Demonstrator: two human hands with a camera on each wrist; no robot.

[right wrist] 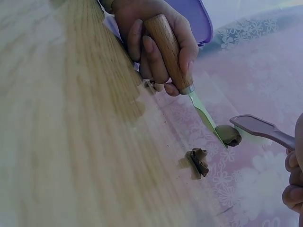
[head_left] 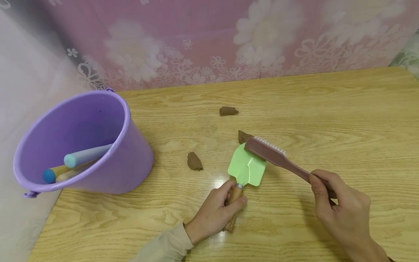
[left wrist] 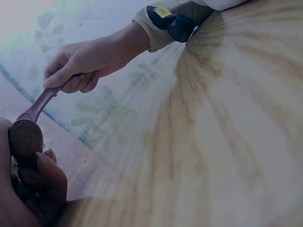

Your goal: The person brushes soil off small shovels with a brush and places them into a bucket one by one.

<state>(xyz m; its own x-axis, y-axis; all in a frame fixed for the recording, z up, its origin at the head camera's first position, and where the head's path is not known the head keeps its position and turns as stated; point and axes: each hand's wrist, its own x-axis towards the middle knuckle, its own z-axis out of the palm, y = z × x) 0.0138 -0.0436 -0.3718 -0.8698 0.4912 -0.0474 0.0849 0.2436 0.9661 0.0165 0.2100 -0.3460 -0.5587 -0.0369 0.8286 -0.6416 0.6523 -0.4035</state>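
My left hand (head_left: 211, 213) grips the wooden handle of a small hand trowel (head_left: 242, 169) with a light green blade. In my right hand (head_left: 345, 209) is a brown brush (head_left: 266, 151) with white bristles, held by its long handle. The brush head overlaps the blade's tip in the head view. A curled brown piece (head_left: 243, 137) lies just beyond that tip; the right wrist view has the same piece (right wrist: 229, 135) right against the blade's edge. Two more brown pieces rest on the table, one (head_left: 195, 161) left of the trowel and another (head_left: 228, 111) farther back.
A purple bucket (head_left: 137, 160) stands at the left, with several rod-like items inside, among them a pale blue one (head_left: 88, 155). The wood-grain table (head_left: 343, 116) ends at a pink flowered curtain (head_left: 196, 32). A dark wrist camera (left wrist: 180, 28) sits on the right wrist.
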